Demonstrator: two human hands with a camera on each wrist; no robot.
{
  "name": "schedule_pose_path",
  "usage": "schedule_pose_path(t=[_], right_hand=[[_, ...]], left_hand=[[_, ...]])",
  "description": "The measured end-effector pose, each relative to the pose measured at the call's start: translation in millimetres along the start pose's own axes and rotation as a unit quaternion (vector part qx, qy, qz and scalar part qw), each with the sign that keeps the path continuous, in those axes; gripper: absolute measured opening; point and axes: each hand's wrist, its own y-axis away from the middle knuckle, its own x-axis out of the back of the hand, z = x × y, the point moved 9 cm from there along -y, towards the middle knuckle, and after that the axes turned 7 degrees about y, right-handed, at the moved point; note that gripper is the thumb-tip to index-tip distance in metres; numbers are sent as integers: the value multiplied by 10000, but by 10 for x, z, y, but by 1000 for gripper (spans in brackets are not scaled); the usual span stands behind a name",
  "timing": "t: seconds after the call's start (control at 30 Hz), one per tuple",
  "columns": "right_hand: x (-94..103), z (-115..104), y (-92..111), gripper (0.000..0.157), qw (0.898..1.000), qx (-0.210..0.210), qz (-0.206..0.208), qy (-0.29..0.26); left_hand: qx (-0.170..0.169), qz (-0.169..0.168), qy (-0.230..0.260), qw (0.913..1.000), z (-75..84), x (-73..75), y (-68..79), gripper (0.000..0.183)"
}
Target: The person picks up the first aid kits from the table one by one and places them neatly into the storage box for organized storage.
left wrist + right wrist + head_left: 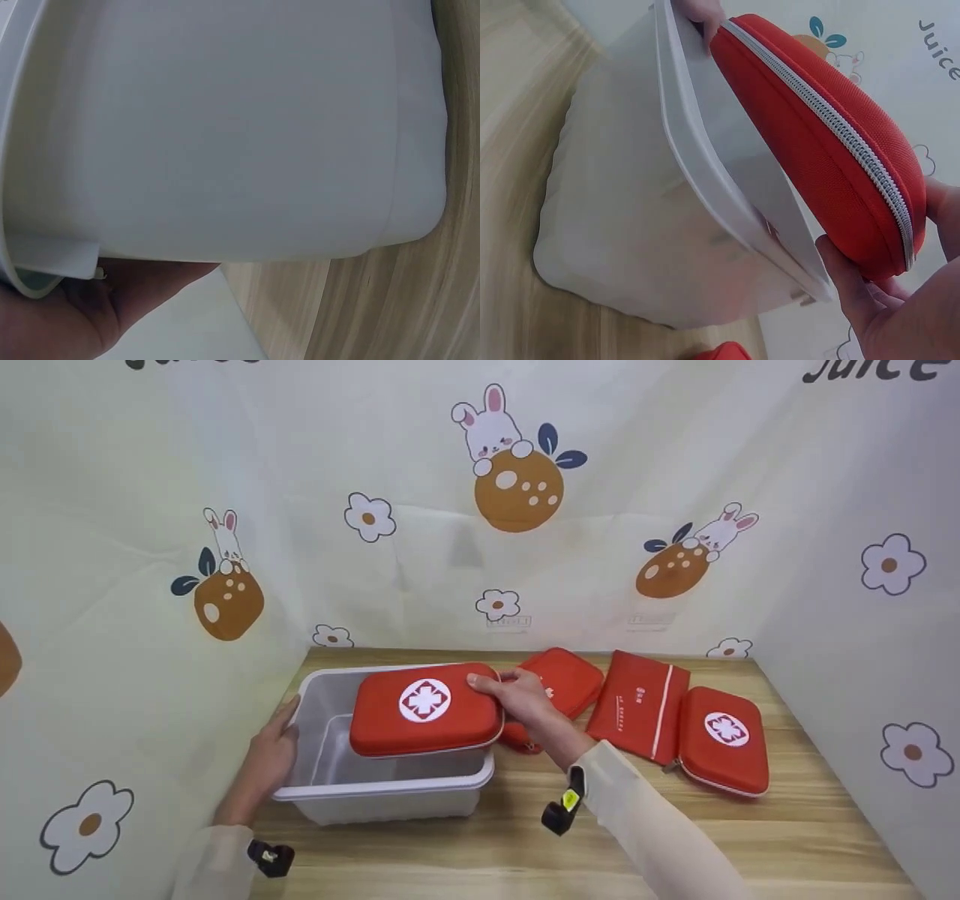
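Note:
A red zipped first-aid case with a white cross emblem is held tilted over the opening of a white plastic bin. My right hand grips the case by its right end, thumb on top. The right wrist view shows the white zipper running along the case's closed side, with fingers underneath. At the bin's left side, my left hand holds the rim. In the left wrist view that hand lies against the bin's outer wall, partly hidden behind the rim.
Right of the bin, another red case lies partly behind my right hand. Beside it are a flat red pouch with a white stripe and a red first-aid case. Patterned cloth encloses the wooden table at back and sides.

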Motion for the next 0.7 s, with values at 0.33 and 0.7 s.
schedule_pose_path(t=[0.33,0.7], right_hand=[[-308,-11,-8,66,10000,56,-78,28],[-537,-68,-46,57,9992,300,-140,-215]], left_hand=[[130,-108,86,9998,-23,-43,-2,58],[-143,118,-70,9998,13,-4,4,55]])
